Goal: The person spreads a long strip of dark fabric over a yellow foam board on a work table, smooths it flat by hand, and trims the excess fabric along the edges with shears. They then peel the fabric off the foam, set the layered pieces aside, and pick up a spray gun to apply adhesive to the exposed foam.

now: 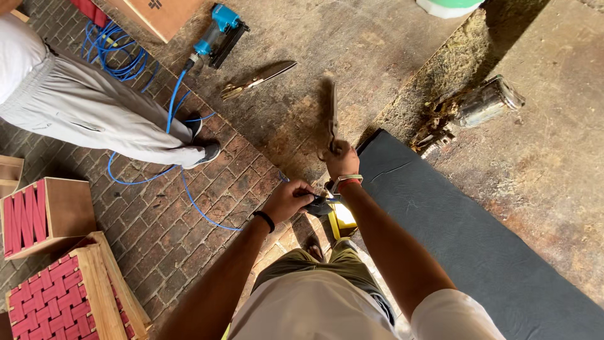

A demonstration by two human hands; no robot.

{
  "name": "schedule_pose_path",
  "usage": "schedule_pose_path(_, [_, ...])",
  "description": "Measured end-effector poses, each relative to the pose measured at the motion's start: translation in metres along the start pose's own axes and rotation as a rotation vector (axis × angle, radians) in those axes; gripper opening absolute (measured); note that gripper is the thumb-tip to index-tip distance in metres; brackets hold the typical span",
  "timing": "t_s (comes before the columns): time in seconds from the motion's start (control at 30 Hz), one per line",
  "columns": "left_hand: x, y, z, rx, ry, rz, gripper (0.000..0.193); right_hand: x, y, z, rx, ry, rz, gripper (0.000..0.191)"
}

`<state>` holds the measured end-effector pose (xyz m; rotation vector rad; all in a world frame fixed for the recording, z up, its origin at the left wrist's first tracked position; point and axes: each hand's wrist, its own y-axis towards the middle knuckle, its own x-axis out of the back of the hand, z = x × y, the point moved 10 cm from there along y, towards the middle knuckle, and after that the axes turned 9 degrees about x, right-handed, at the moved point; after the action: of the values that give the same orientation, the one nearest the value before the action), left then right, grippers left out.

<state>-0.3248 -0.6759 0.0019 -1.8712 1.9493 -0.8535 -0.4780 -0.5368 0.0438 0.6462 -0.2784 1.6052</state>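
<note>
My right hand (343, 160), with a red and white wristband, is closed around the handles of a long pair of shears (332, 119) whose blades point away from me. My left hand (286, 198), with a black wristband, pinches a dark piece of material (319, 205) just below the right hand, at the near corner of a large dark grey sheet (465, 233). A yellow object (344, 218) shows under that corner. I cannot tell whether the pinched piece is joined to the sheet.
A second pair of shears (258, 80) lies on the worn brown surface (352, 50), near a blue air nailer (217, 34) with a blue hose (126, 60). Another person's legs (94, 113) stand at left. Wooden stools with red webbing (56, 296) are lower left. A glass jar (487, 101) lies at right.
</note>
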Motion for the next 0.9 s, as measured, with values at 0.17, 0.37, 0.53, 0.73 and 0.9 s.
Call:
schedule_pose_path(0.17, [0.001, 0.001, -0.049, -0.195, 0.113, -0.057, 0.022, -0.046, -0.067, -0.002, -0.291, 0.827, 0.48, 0.058])
schedule_pose_path(0.37, [-0.01, 0.017, -0.089, -0.385, 0.003, -0.042, 0.014, -0.001, -0.15, -0.018, -0.397, 0.675, 0.53, 0.036])
schedule_pose_path(0.53, [-0.02, 0.014, -0.096, -0.503, -0.049, -0.011, 0.014, 0.085, -0.228, -0.065, -0.508, 0.266, 0.26, 0.026])
schedule_pose_path(0.73, [-0.029, -0.004, -0.064, -0.356, 0.226, 0.131, 0.027, 0.152, -0.376, -0.069, -0.677, 0.205, -0.382, 0.028])
schedule_pose_path(0.9, [-0.143, -0.153, -0.025, -0.779, 0.29, 0.823, 0.097, 0.133, -0.444, 0.006, -0.507, 0.479, -0.717, 0.034])
